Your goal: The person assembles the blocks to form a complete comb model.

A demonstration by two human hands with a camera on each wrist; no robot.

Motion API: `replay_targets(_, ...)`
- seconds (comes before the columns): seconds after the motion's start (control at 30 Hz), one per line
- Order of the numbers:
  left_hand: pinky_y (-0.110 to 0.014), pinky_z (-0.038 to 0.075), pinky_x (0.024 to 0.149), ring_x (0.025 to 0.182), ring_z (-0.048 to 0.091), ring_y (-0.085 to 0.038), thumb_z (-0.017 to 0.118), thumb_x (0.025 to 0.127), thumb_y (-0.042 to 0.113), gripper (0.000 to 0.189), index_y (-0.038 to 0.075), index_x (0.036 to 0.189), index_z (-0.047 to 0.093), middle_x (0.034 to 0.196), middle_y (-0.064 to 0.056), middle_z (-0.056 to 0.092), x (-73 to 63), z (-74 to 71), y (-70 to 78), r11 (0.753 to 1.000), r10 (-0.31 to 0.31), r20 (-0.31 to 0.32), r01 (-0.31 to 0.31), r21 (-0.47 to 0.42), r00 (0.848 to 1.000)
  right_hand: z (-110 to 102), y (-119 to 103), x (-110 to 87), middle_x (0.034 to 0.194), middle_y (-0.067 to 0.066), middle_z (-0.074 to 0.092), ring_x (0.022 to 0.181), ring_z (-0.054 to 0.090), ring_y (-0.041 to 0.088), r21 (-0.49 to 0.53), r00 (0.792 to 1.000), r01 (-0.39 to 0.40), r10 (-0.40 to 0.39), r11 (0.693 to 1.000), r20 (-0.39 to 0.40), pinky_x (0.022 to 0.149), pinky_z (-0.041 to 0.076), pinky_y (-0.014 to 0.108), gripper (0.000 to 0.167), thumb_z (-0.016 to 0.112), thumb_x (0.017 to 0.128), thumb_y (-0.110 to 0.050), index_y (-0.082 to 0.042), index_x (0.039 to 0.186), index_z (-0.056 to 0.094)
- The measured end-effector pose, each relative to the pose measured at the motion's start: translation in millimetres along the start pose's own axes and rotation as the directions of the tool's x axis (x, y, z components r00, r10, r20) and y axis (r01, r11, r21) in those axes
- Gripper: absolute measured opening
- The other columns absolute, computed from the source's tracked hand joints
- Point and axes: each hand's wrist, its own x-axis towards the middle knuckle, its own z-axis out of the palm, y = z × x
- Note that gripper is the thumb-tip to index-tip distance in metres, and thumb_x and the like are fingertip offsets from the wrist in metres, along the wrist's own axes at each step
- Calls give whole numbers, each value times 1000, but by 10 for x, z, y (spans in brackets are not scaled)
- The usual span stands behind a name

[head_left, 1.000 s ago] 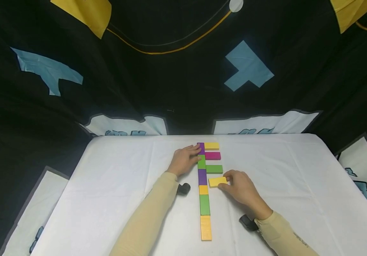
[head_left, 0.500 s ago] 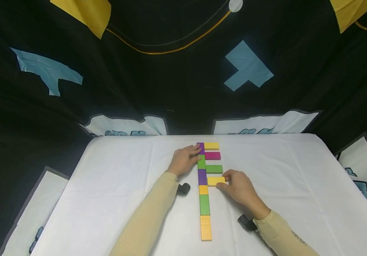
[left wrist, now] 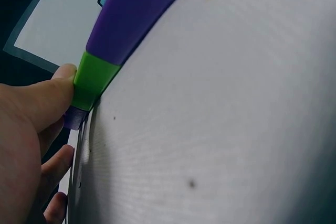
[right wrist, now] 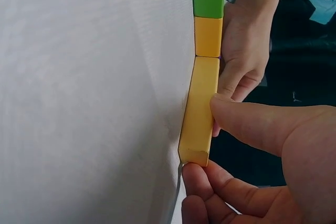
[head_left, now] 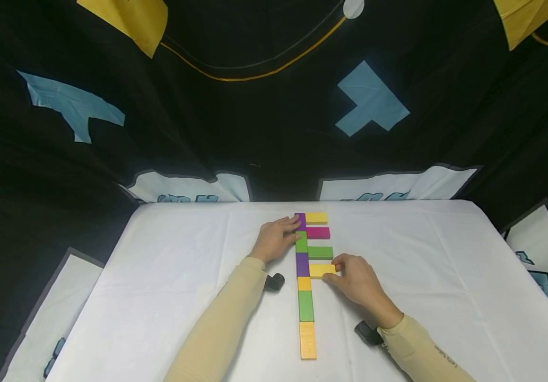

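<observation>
My right hand [head_left: 359,278] pinches a yellow block [head_left: 321,271] lying on the table; in the right wrist view the thumb is on its upper side and fingertips are at its outer end. The block's left end meets the column of blocks near the lower purple block [head_left: 303,263] and the small orange block [head_left: 304,284]. My left hand [head_left: 272,241] rests its fingers on the far purple block [head_left: 302,218], partly covering it. Its thumb touches the upper green block [left wrist: 95,80], fingers extended in the left wrist view.
Another green block [head_left: 306,306] and a pale orange block [head_left: 308,340] continue the column towards me. Right of it, a yellow block [head_left: 316,218], a magenta block [head_left: 318,233] and a green block [head_left: 320,253] stick out sideways. White cloth covers the table [head_left: 422,254].
My right hand has slid the yellow block a little left, up against the column, and its slight slant has straightened. The left hand stays in place.
</observation>
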Motion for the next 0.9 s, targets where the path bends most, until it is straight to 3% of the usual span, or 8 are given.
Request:
replay_targets(0.3,-45,29,120,143,42,-24,64,99,33,44,17,140,60,152,5,47,-20,-32,21,1000,-8,18,8,4,1000,-27,30,-17,89,2,67,77,53,18,22,1000,-4,5,1000,-17,66,46,32,43,83,83,-27,-1,114,68)
replay_targets(0.73,-42,31,119,141,44,-22,62,100,35,44,18,141,59,152,5,49,-4,-67,34,997,-5,37,2,71,999,-211,253,-26,101,10,72,90,61,26,41,999,-34,35,999,-34,81,52,47,43,76,89,-29,0,120,66)
replay_targets(0.9,-40,31,120,142,43,-23,54,105,33,43,18,145,55,153,3,47,-37,-86,1,1000,17,31,-17,-4,999,-253,334,-31,104,13,72,96,63,30,43,998,-29,32,999,-49,85,52,51,45,74,91,-30,2,121,65)
